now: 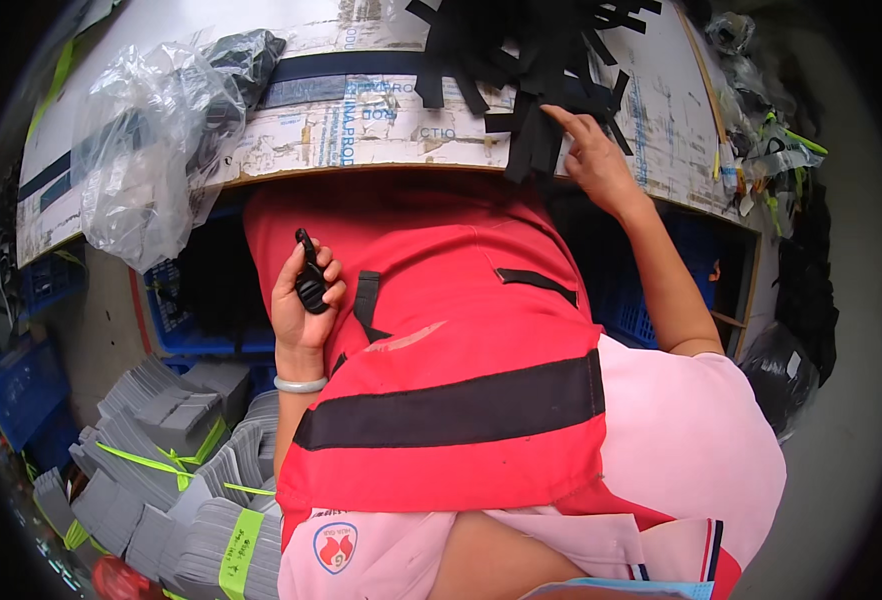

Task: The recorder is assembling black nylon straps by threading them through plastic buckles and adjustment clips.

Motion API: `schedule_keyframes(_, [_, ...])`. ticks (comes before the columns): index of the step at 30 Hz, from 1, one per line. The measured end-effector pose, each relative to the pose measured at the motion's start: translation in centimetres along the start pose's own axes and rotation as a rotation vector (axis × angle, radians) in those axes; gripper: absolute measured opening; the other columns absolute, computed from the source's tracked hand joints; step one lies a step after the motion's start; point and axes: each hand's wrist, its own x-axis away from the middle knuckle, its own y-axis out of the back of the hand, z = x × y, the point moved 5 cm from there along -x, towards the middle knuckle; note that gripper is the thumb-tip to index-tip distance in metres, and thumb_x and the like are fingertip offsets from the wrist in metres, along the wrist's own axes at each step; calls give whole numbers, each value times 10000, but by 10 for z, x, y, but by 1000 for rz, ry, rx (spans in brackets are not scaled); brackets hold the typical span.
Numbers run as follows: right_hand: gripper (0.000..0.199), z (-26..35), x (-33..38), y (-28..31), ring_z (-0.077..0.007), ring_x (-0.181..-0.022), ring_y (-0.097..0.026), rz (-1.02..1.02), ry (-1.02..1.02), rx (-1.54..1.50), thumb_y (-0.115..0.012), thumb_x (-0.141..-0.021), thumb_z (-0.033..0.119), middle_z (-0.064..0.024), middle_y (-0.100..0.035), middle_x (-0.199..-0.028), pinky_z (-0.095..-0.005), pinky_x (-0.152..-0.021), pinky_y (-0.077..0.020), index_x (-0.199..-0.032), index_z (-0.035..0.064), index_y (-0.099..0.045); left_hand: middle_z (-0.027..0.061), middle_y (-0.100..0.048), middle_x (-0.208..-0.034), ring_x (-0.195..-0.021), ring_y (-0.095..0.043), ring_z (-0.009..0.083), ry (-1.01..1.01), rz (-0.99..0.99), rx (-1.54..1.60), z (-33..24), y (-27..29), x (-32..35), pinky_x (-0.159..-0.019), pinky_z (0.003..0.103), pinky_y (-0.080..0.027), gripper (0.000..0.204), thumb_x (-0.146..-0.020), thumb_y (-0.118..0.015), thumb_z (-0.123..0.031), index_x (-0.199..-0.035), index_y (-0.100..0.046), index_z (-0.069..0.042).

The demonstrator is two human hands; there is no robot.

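Black strips (536,75) lie in a loose, crossed heap at the far middle of the worn work board (361,130), some hanging over its near edge. I see my right hand (593,160) resting at the heap's near right fringe, index finger stretched out onto the strips and the other fingers loosely spread, closed on nothing. My left hand (303,295) hangs back over my lap, fingers curled firmly around a small black clip-like part (311,280), thumb side up.

From where I watch, the pick looks best done by pressing one strip at its free end and sliding it clear of the pile before pinching, since the strips overlap and a grab in the middle would likely drag several along. I would keep the left hand's hold steady and the black part upright so it is ready to meet the strip.

Around this: a crumpled clear plastic bag (151,140) with dark contents sits on the board's left part. Below the board is a blue crate (176,310), and further left on the floor lie bundles of grey pieces (176,480) tied with yellow-green bands. A red apron (441,330) with a black band covers my lap between the hands.
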Motion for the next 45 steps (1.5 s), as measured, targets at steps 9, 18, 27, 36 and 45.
schedule_keyframes(9, [376, 55, -92, -51, -232, -678, -596, -206, 178, -258, -689, -820, 155, -85, -588, -811, -348, -662, -502, -1191, 164, -629, 31, -521, -780, -846, -516, 190, 96, 15, -100, 21, -15, -26, -610, 276, -465, 210, -969, -538, -198, -1082, -598, -31])
schedule_keyframes(18, [328, 115, -79, -37, -226, -766, -607, -250, 412, -95, -725, -802, 173, -51, -582, -860, -338, -663, -514, -1121, 190, -652, 48, -483, -841, -831, -485, 179, 55, -114, 61, 16, -7, -20, -588, 265, -478, 242, -989, -507, -195, -1115, -601, -12])
schedule_keyframes(27, [352, 122, -130, -44, -232, -999, -559, -415, 518, 112, -649, -779, 27, -13, -620, -1022, -358, -904, -452, -1086, 196, -681, 23, -510, -799, -765, -492, 145, 67, -91, -12, 18, -14, -29, -570, 253, -439, 230, -978, -539, -191, -1132, -571, -23])
schedule_keyframes(36, [148, 166, -165, -4, -191, -806, -584, -703, 855, -195, -718, -807, 44, -42, -618, -851, -292, -731, -475, -946, 92, -702, 15, -530, -781, -713, -516, 127, 8, -107, -251, 16, -16, -24, -540, 236, -436, 214, -977, -562, -210, -1072, -586, -19])
schedule_keyframes(45, [233, 242, -87, 80, -176, -774, -589, 56, 543, -1191, -627, -929, 95, -29, -623, -897, -273, -710, -466, -1158, 74, -588, 10, -574, -726, -540, -474, 41, -318, -228, -609, -23, -26, -8, -392, 173, -315, 180, -959, -597, -176, -1046, -642, -25])
